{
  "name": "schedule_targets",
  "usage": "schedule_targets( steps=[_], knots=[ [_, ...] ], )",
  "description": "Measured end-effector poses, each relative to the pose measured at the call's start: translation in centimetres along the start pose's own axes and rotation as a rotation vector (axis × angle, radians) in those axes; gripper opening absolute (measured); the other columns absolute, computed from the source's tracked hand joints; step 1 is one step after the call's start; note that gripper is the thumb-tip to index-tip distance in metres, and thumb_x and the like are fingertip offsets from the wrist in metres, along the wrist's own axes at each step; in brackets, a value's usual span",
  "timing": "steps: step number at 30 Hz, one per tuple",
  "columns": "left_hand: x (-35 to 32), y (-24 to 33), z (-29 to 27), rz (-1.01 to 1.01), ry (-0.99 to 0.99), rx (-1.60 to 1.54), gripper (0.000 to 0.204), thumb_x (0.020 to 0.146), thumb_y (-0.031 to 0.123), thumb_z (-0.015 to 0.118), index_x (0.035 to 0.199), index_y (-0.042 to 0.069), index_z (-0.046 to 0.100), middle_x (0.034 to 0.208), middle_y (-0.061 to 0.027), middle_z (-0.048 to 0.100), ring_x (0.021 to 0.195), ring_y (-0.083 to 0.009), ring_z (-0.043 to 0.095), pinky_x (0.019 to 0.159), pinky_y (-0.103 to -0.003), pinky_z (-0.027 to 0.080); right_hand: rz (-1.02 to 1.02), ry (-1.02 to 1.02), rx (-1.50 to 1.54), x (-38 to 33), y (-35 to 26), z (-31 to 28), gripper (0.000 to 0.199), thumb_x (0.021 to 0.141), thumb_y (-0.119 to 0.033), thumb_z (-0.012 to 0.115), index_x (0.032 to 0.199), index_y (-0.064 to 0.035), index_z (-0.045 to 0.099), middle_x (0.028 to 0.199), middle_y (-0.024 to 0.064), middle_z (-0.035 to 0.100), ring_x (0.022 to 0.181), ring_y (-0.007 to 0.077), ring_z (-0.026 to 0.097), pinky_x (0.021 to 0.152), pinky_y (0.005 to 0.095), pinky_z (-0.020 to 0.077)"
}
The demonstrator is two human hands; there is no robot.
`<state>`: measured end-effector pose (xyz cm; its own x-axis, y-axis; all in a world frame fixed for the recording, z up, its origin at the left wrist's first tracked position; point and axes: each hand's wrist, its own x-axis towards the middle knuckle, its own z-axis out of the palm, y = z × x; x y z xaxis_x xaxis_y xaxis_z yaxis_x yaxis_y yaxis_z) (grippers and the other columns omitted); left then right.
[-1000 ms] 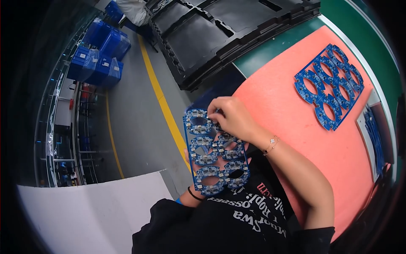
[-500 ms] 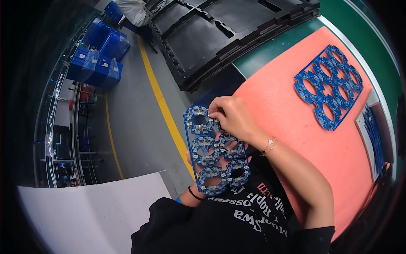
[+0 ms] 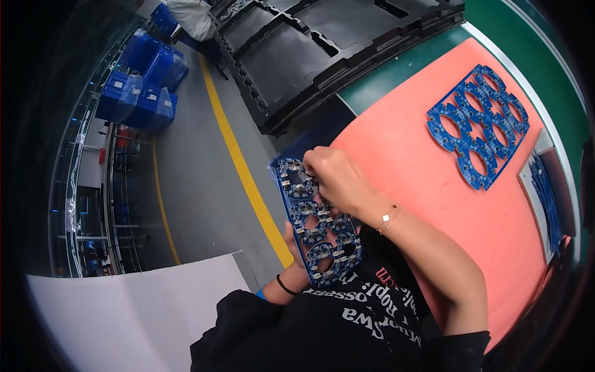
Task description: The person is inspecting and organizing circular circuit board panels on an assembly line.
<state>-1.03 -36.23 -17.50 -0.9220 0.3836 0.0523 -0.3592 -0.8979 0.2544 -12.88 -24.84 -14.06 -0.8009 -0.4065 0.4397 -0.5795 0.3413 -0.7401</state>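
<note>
L hand (image 3: 292, 243) has the held PCB (image 3: 315, 237) from below/behind, fingers wrapped round its L edge, board tilted in front of the shirt (image 3: 279, 335), off the mat's L side. R hand (image 3: 336, 180) is at the PCB's upper R part, thumb & index drawn in narrow; can't tell if they grip anything, tips partly hidden. 2nd PCB (image 3: 488, 149) lies flat on pink mat (image 3: 396, 142), which covers part of green tabletop (image 3: 378, 93). Blk tray (image 3: 279, 62) just beyond.

right grip (image 3: 336, 180) curls, fingers bent, ahead of the partly hidden left grip (image 3: 292, 253).
</note>
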Motion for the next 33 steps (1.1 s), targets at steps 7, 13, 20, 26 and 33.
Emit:
schedule_targets(
  steps=[7, 13, 20, 26, 33],
  knots=[
    [1.1, 0.8, 3.9, -0.04, 0.375, 0.158, 0.089, 0.072, 0.078, 0.029, 0.136, 0.018, 0.025, 0.132, -0.0164, 0.036, 0.123, -0.04, 0.031, 0.1, -0.06, 0.024, 0.166, 0.137, 0.219, 0.9, 0.7, -0.8, 0.009, 0.072, 0.003, 0.059, 0.08, -0.0003, 0.058, 0.076, 0.012, 0.057, 0.067, 0.0204, 0.06, 0.059, 0.0299, 0.0461],
    [1.3, 0.9, 4.1, -0.01, 0.133, -0.052, 0.089, 0.071, 0.077, 0.035, 0.136, 0.018, 0.022, 0.134, -0.0162, 0.032, 0.125, -0.0387, 0.029, 0.102, -0.058, 0.022, 0.016, 0.078, 0.111, 0.3, 1.1, -0.1, 0.01, 0.07, 0.004, 0.058, 0.079, -0.0001, 0.058, 0.08, 0.012, 0.057, 0.068, 0.0295, 0.057, 0.061, 0.0354, 0.0471],
    [1.3, 0.8, 4.8, 0.02, 0.159, -0.261, 0.093, 0.071, 0.079, 0.027, 0.139, 0.017, 0.018, 0.138, -0.018, 0.026, 0.127, -0.0393, 0.027, 0.102, -0.059, 0.021, 0.055, 0.036, 0.115, 0.3, 0.9, -0.4, 0.007, 0.069, 0.005, 0.056, 0.072, 0.0003, 0.052, 0.074, 0.0125, 0.056, 0.067, 0.0307, 0.055, 0.057, 0.0368, 0.044],
    [1.4, 1.5, 4.5, 0.006, 0.158, -0.045, 0.095, 0.07, 0.081, 0.019, 0.141, 0.017, 0.014, 0.141, -0.0182, 0.022, 0.127, -0.0395, 0.026, 0.101, -0.059, 0.022, 0.036, 0.114, 0.083, 0.3, 0.6, -0.4, 0.007, 0.07, 0.004, 0.057, 0.075, 0.0003, 0.054, 0.072, 0.0133, 0.056, 0.069, 0.0315, 0.056, 0.059, 0.0375, 0.0447],
    [1.6, 2.0, 5.3, 0.037, 0.206, -0.081, 0.097, 0.07, 0.082, 0.019, 0.141, 0.016, 0.015, 0.141, -0.0196, 0.022, 0.126, -0.0396, 0.028, 0.103, -0.054, 0.023, 0.066, -0.035, 0.033, 0.1, 1.4, -0.1, 0.005, 0.071, 0.003, 0.057, 0.075, 0.0001, 0.057, 0.072, 0.0137, 0.058, 0.072, 0.0305, 0.058, 0.061, 0.0362, 0.0458]
  ],
)
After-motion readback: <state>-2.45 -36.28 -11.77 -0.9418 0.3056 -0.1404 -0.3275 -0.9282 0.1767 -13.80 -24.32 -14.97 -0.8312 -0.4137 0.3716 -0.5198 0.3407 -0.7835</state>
